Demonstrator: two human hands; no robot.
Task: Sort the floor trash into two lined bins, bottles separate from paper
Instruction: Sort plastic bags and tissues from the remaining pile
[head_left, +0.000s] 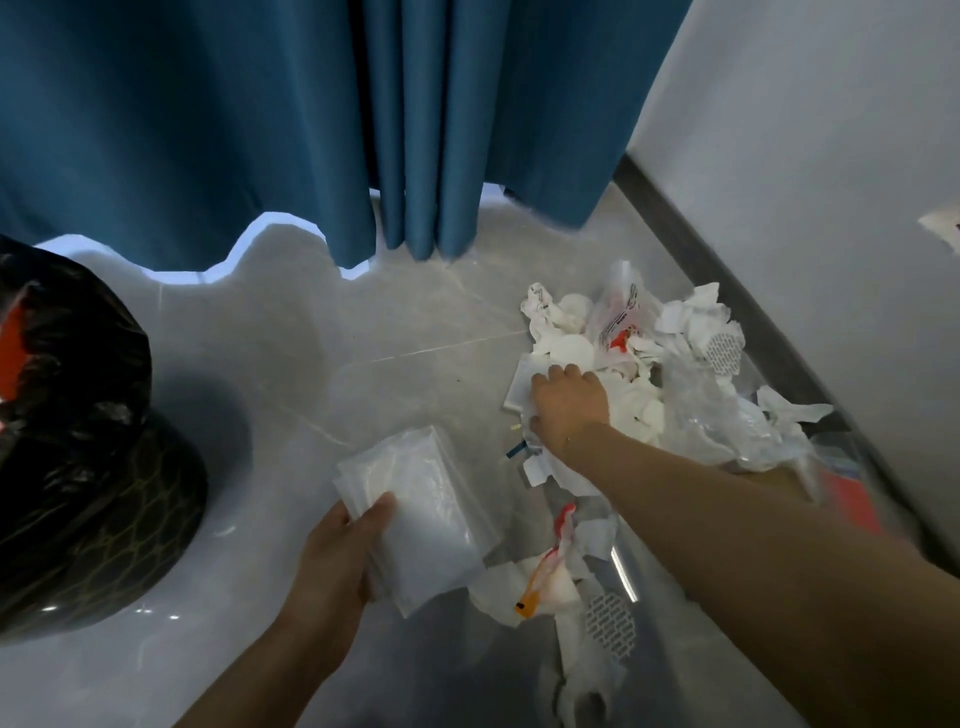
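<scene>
My left hand (337, 551) grips a stack of white paper packets (421, 514) low over the floor, thumb on top. My right hand (566, 405) reaches into a heap of white paper and plastic trash (639, 364) on the grey floor by the wall, its fingers curled into a crumpled white paper (524, 384) at the heap's left edge. More scraps with red and orange bits (550, 577) lie nearer me. A bin lined with a black bag (78, 467) stands at the left. No bottle shows clearly.
Blue curtains (311, 130) hang at the back down to the floor. A grey wall with a dark skirting strip (753, 322) runs along the right. Bare grey tile (291, 374) lies between the bin and the heap.
</scene>
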